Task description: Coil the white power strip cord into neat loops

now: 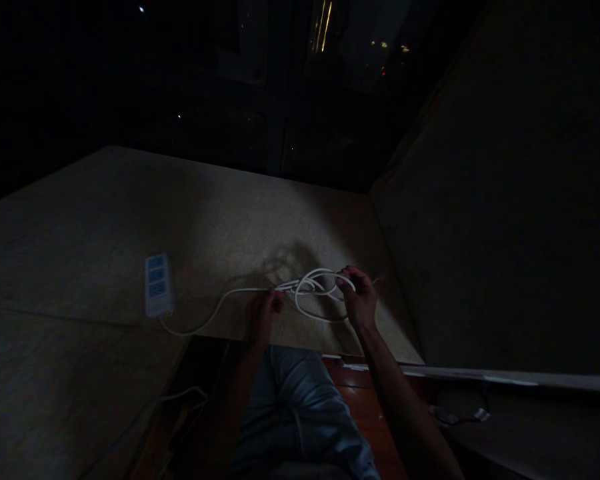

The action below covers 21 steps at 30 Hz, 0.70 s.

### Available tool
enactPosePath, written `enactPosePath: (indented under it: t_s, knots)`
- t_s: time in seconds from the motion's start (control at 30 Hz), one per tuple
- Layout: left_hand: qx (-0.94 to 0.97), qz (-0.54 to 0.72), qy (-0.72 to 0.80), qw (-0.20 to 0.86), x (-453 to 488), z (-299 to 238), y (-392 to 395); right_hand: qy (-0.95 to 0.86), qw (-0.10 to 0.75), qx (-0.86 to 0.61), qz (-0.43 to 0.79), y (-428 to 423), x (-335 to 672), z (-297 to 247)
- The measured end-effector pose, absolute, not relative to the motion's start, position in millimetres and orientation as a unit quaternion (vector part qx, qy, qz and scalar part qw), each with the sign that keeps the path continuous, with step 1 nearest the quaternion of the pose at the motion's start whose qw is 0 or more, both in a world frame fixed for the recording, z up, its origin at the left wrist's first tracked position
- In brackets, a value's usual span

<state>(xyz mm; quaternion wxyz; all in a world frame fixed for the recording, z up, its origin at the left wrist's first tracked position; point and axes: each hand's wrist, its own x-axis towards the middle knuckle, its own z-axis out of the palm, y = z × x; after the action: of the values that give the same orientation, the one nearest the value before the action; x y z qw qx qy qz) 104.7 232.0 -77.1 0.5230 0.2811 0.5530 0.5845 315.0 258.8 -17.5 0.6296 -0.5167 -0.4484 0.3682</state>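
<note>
A white power cord (314,317) hangs in several loose loops between my two hands, above the pale countertop. My left hand (267,307) is closed on the cord where its strands run together. At the other end of the loops, my right hand (359,297) pinches the cord between thumb and fingers. From my left hand a single length curves left along the surface to a white power strip (159,287) with blue socket faces, which lies flat. A short end of the cord shows just beyond my right hand; its tip is too dark to make out.
The pale countertop (220,207) meets a dark wall (490,200) on the right and dark window panes (280,87) at the back. Another thin white cable (180,395) lies at the lower left. My legs in blue trousers (300,400) are below the front edge.
</note>
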Motion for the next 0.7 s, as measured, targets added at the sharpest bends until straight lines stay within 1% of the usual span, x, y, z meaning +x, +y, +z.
enactPosePath:
  t_s: [0.07,0.13,0.23,0.37,0.43,0.53,0.6,0.7]
  knots:
    - [0.254,0.572,0.589,0.511,99.6,-70.2,227.4,-0.444,0.633,-0.511,0.375,252.3,315.0,-17.8]
    - [0.279,0.568,0.617,0.468,93.0,-57.2,221.3,-0.448,0.626,-0.504,0.391,245.2,317.1,-18.8]
    - [0.4,0.554,0.622,0.382,83.6,-32.3,216.2,-0.462,0.598,-0.497,0.427,232.3,324.6,-23.0]
    - [0.611,0.49,0.547,0.296,80.4,-13.7,223.7,-0.459,0.578,-0.489,0.466,213.2,335.3,-32.2]
    - [0.693,0.429,0.496,0.298,82.5,-16.0,229.6,-0.458,0.562,-0.487,0.487,204.8,338.4,-37.1]
    - [0.76,0.337,0.439,0.342,86.1,-27.8,234.6,-0.488,0.52,-0.487,0.504,194.3,341.5,-46.4]
    - [0.772,0.312,0.421,0.361,86.8,-36.3,234.8,-0.514,0.495,-0.483,0.507,187.8,345.3,-54.8]
    - [0.787,0.295,0.405,0.358,84.8,-45.4,233.8,-0.548,0.451,-0.459,0.534,179.1,356.5,-67.8]
